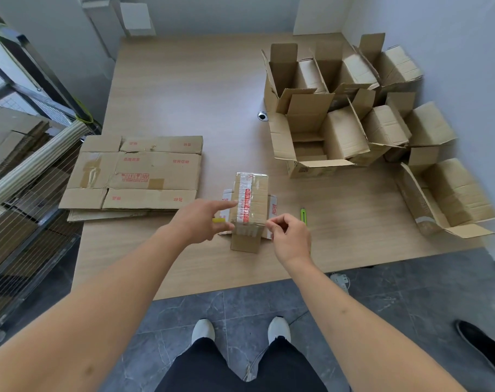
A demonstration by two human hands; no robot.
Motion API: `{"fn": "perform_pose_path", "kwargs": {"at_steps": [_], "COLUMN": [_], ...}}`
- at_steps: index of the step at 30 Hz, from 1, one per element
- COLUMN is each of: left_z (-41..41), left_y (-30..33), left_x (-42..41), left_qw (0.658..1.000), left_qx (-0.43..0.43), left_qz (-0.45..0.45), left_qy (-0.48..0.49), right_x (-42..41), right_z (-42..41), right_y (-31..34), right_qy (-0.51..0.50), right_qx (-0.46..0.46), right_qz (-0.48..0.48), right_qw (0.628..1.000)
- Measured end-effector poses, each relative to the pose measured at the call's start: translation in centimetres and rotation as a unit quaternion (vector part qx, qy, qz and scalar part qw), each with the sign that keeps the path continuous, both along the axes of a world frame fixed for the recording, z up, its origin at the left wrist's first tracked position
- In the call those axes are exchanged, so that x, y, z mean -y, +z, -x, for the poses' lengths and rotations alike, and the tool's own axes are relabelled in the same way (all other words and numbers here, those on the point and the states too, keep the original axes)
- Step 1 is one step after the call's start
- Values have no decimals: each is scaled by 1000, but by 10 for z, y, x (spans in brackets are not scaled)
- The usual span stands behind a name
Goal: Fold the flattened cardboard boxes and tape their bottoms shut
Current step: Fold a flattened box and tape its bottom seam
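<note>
We are taping box point(250, 205) bottom; left hand point(203, 219) spread, forefinger pressing tape strip point(244, 202); right hand point(290, 236) pinching strip end; next likely smoothing end down.

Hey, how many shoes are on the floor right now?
3. One white shoe and another white shoe sit side by side below the table. One black shoe is at the right edge; its pair may be hidden.
</note>
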State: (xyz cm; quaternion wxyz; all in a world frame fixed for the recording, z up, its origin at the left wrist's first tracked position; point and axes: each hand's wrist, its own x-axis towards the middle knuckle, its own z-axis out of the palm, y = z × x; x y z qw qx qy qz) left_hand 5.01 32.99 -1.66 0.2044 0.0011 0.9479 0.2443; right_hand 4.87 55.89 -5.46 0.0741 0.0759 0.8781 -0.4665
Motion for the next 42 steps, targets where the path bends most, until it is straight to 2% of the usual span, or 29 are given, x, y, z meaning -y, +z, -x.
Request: {"fn": "perform_pose_path", "kwargs": {"at_steps": [8, 20, 23, 28, 31, 34, 36, 37, 39, 42], "left_z": [16, 22, 24, 23, 22, 21, 19, 17, 16, 15], "left_y": [-21, -51, -58, -63, -64, -64, -65, -66, -66, -68], "left_x": [-4, -5, -4, -4, -4, -4, -5, -6, -9, -12], "left_qw": [998, 994, 994, 995, 996, 995, 993, 993, 992, 990], "left_qx": [-19, -73, -79, -75, -73, -83, -98, -105, -115, -127], "left_qz": [52, 80, 71, 59, 56, 57, 55, 51, 50, 56], "left_qy": [-40, -32, -24, -6, -9, -14, -17, -11, 3, 8], "right_x": [-1, -4, -7, -9, -13, -19, -23, -25, -31, -32], "right_z": [8, 18, 21, 27, 34, 40, 41, 41, 38, 35], "right_y": [-21, -38, -40, -41, -43, -45, -45, -46, -51, -54], "right_qy": [-9, -22, -23, -92, -137, -66, 33, 96, 210, 272], "right_qx": [23, 48, 60, 122, 136, 86, -6, -74, -191, -238], "right_qz": [-16, -5, 26, 153, 159, 102, 57, 18, -64, -138], "right_qw": [1000, 999, 998, 976, 968, 989, 998, 992, 957, 922]}}
